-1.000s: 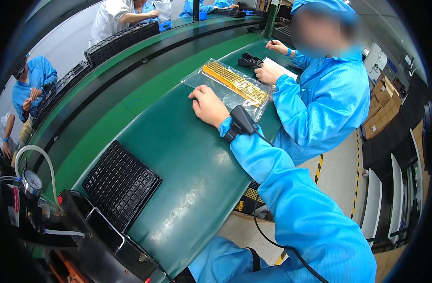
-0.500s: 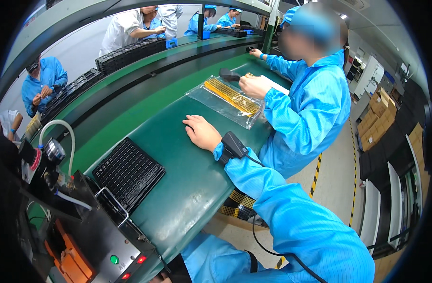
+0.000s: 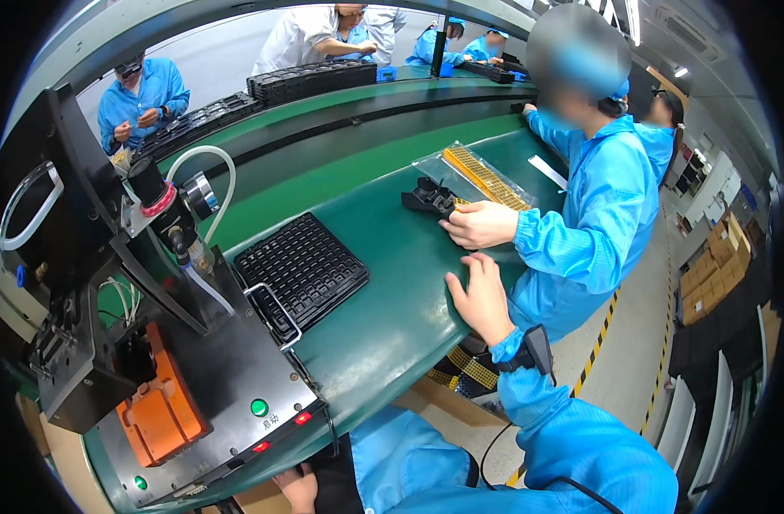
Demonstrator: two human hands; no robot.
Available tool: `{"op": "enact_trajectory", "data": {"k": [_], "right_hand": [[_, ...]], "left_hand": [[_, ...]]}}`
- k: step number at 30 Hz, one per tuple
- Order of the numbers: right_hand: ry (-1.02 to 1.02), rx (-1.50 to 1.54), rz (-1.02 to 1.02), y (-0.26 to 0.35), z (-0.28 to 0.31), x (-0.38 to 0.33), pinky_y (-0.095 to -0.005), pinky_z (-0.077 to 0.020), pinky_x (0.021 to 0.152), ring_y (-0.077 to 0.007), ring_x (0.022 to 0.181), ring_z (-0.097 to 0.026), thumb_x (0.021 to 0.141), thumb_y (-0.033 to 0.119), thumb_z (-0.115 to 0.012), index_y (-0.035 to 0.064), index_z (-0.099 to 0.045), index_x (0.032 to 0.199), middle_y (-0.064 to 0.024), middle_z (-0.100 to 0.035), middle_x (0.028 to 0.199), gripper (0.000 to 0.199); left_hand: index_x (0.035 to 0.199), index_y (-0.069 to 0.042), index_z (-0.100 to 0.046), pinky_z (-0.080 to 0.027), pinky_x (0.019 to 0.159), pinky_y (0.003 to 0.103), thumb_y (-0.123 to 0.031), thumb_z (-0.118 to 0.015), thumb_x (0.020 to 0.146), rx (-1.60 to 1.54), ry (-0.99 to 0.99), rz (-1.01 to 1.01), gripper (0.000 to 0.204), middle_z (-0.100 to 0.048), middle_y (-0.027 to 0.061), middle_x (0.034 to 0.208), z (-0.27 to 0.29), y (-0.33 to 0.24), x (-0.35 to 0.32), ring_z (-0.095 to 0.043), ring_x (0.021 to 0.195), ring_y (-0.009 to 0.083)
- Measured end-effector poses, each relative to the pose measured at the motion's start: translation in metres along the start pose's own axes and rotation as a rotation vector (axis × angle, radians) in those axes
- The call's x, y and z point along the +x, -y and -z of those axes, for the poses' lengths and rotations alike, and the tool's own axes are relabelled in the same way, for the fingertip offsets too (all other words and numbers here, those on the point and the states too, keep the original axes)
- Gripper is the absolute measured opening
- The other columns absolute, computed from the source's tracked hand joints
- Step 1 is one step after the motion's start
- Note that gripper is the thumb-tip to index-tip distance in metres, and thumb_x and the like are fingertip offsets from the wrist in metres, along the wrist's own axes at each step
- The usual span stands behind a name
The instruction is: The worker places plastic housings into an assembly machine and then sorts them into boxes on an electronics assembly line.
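Note:
My right hand (image 3: 484, 300) is at the near edge of the green worktable (image 3: 392, 304), its fingers apart and nothing in them. Just beyond it, a co-worker's hand (image 3: 486, 224) pinches a small yellow piece at a black moulded plastic part (image 3: 428, 197). My left hand (image 3: 299, 490) is low at the picture's bottom, below the machine's front; its fingers are mostly hidden. Left of my right hand, a black tray with many small pockets (image 3: 302, 265) lies on the table.
A black bench machine (image 3: 238, 385) with an orange fixture (image 3: 162, 411), hose and gauge stands at left. Behind the co-worker's hand, a yellow gridded sheet (image 3: 486, 176) lies on clear plastic. Stacked black trays (image 3: 311, 79) and other workers are across the line.
My view has swung left, showing more of the machine. My right hand has drawn back toward the near edge. The co-worker has brought the black part nearer, off the yellow sheet.

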State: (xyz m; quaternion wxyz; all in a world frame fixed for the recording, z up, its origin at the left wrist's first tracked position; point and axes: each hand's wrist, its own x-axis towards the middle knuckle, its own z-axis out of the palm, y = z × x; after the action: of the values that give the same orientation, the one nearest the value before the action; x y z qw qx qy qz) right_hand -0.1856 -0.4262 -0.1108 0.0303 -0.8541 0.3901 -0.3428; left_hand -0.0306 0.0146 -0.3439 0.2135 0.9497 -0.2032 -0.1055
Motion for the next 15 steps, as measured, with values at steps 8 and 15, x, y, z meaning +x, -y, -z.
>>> {"op": "enact_trajectory", "data": {"k": [8,15], "right_hand": [[-0.089,-0.147,0.002,-0.043,-0.043,0.049,-0.0495,-0.032,0.111,-0.0477,0.129,-0.038,0.088,0.033,-0.064,-0.0103,-0.042,0.134,-0.0323,-0.043,0.133,0.066],[0.107,0.075,0.314,0.016,-0.017,0.016,-0.0469,-0.0377,0.105,-0.0362,0.113,-0.052,0.089,0.011,-0.06,-0.0013,-0.059,0.114,-0.0183,-0.056,0.116,0.028]], "left_hand": [[0.125,-0.005,-0.06,-0.021,0.115,0.053,-0.024,-0.064,0.082,-0.066,0.109,0.047,0.048,-0.046,0.0226,0.14,0.026,-0.018,-0.01,-0.033,0.134,0.0435],[0.104,-0.011,-0.068,-0.032,0.107,0.052,-0.013,-0.063,0.078,-0.075,-0.045,-0.011,0.026,-0.054,0.0106,0.129,0.012,-0.014,-0.008,-0.04,0.126,0.038]]}}
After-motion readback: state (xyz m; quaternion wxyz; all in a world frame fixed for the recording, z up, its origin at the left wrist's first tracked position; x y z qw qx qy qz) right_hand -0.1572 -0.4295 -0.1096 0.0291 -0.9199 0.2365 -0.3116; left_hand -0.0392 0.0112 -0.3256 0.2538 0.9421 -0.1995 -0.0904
